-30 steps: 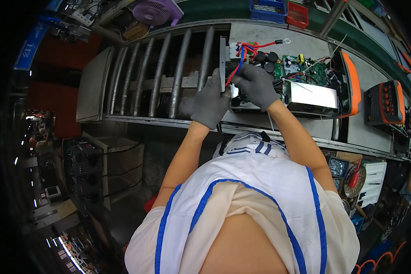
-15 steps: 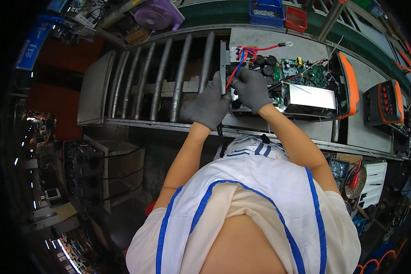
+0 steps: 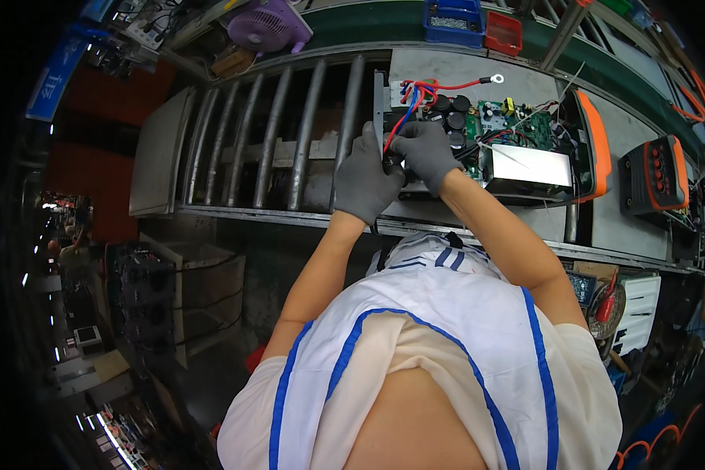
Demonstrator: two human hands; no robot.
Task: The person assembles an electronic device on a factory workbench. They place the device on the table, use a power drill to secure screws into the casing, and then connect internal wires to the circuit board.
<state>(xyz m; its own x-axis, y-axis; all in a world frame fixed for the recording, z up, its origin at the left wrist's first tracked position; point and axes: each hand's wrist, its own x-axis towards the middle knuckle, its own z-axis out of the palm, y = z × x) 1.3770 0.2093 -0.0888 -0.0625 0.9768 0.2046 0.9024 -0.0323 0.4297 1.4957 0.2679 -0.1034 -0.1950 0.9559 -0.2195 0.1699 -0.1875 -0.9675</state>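
A: Left to right. Roller rails (image 3: 290, 141) on the left with nothing on them, then the left hand (image 3: 366, 182) in a grey glove, back to the camera, fingers curled against the near-left edge of the open unit (image 3: 525, 149). Can't tell whether it's pinching anything; the palm side is hidden.

B: Right hand?

A: Right hand (image 3: 424, 150) is just beside the left, fingertips pressed together at the spot where the red and blue wires (image 3: 406, 110) come down off the circuit board (image 3: 497, 125). Looks like it's pinching the wire ends or a connector, though the exact contact is hidden under the glove.

B: Risks?

A: My read: the wires run up and away from the pinch and look fairly taut. A pull toward the near side could strain the joints or unseat a plug. Gloved fingers sit right beside the black capacitors (image 3: 450, 110), so a slip could knock one. The loose red lead with the ring lug (image 3: 489, 78) lies far-right of the grip and could touch the board.

B: Orange unit (image 3: 654, 176) further right?

A: Well apart, untouched.
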